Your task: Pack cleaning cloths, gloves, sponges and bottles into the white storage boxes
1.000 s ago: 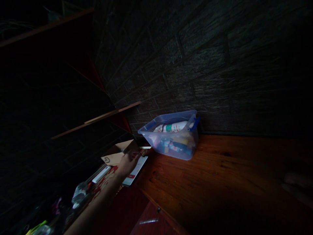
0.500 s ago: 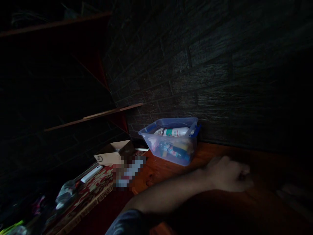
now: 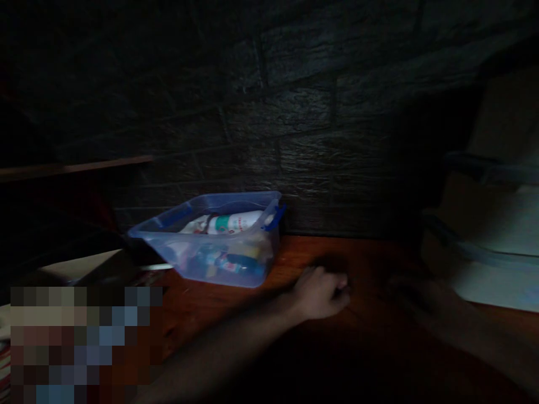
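Tub (image 3: 223, 238): on the table (image 3: 295, 250), against the brick wall (image 3: 303, 146), without a lid; a white bottle (image 3: 244, 221) lies in it, above a blue bottle (image 3: 234, 264) seen through the side.
Left hand (image 3: 322, 293): right of the tub, apart from it, fingers loosely curled; whether they grip anything, I cannot tell.
Right hand (image 3: 440, 308): farther right, blurred in shadow; finger spread and any hold, cannot tell.
Risk: a leftward swing of the left arm could bump the tub or snag its blue latch (image 3: 274, 219), shifting the bottles; poor light would make a misjudged reach likelier.
Right side: pale bins (image 3: 501, 224) limit the right hand's room.
Left side: carton (image 3: 90, 266) below a shelf (image 3: 105, 164); pixelation hides the near corner.
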Tool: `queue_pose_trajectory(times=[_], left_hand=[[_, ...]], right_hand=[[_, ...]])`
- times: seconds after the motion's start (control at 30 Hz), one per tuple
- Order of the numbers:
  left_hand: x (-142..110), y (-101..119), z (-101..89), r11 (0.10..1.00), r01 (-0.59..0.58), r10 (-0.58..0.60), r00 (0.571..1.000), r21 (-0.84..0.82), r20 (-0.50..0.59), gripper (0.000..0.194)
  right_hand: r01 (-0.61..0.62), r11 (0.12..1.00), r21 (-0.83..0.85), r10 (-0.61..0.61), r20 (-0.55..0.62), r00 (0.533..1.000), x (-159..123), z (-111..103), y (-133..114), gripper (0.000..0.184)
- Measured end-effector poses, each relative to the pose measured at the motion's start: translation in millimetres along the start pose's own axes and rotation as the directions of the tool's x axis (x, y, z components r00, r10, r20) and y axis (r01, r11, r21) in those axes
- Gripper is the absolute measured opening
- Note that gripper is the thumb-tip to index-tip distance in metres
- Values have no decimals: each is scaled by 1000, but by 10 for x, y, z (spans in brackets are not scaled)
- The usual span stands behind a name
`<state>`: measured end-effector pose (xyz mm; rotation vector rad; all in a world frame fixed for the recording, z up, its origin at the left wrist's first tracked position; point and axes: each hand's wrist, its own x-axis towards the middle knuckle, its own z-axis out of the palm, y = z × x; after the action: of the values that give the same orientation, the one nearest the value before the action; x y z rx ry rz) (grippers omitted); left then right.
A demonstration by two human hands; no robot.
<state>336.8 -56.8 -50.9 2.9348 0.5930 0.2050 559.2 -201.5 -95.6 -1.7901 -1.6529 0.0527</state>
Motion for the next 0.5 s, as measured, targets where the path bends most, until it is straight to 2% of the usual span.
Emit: queue_pose_trajectory(times=[0.03,0.1,0.17,0.3,0.5], left_hand=[[6,-12,9,1000,-20,20,1000,-19,-17,21],[28,-52,45,996,-64,62,997,-56,-52,20],[53,-94,85,995,-59,52,995,-85,-84,16],[61,-118,98,988,-54,43,996,-144,-79,15],[50,-106,78,991,-11,2,998,-136,-65,18]], right_hand=[[-6,1000,-11,7,119,993,-23,-103,-15,17],[-28,999,-33,34,199,979,-13,-240,-83,22],[-47,998,-45,55,197,979,33,-283,-148,22],[-38,999,-32,43,174,984,56,-260,-189,22],[-22,1000,20,18,159,987,18,-264,-178,20]])
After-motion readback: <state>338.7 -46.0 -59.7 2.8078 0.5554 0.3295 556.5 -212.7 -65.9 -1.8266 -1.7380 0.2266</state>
